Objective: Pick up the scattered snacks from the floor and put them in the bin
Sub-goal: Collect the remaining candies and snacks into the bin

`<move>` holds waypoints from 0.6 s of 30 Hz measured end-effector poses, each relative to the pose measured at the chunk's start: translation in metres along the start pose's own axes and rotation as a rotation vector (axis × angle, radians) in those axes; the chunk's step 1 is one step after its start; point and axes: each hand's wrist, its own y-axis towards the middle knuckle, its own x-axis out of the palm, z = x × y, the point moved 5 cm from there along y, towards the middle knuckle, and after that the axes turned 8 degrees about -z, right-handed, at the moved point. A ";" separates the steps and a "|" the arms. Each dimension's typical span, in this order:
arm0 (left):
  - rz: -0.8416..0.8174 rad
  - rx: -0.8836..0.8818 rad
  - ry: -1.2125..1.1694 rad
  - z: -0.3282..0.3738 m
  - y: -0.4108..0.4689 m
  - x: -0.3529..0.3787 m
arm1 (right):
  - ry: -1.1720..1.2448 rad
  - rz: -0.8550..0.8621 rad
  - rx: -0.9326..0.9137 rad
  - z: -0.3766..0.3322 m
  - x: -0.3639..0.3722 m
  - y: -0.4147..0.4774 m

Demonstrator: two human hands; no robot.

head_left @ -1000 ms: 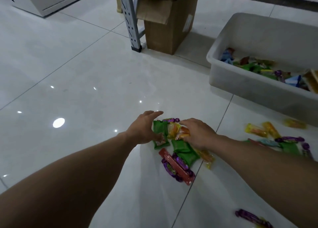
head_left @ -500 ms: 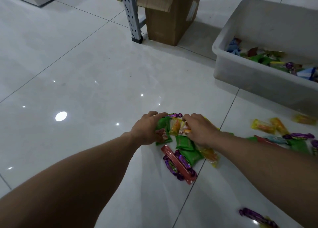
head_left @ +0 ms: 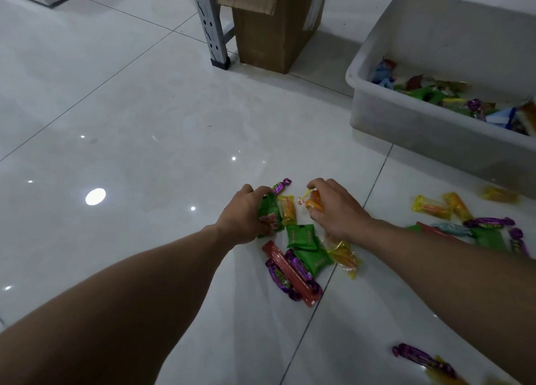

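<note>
Left hand (head_left: 243, 216) gripped a green packet (head_left: 269, 214), right hand (head_left: 336, 210) pinched an orange snack (head_left: 314, 203), low over glossy white floor tiles (head_left: 145, 123); the bin (head_left: 435, 136) stood beyond the right hand.

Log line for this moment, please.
phase: gathering | left hand: grips green packet | right hand: pinches orange snack | bin: partly filled | floor: snacks remain
</note>
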 end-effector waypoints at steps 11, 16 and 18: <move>-0.007 0.000 -0.223 0.011 -0.004 0.003 | 0.045 0.064 -0.043 -0.001 -0.015 -0.012; 0.015 0.005 -0.287 0.021 -0.008 -0.008 | 0.053 0.097 -0.060 -0.003 -0.028 -0.020; 0.034 0.007 -0.320 0.027 -0.009 -0.015 | 0.054 0.118 -0.071 -0.005 -0.035 -0.024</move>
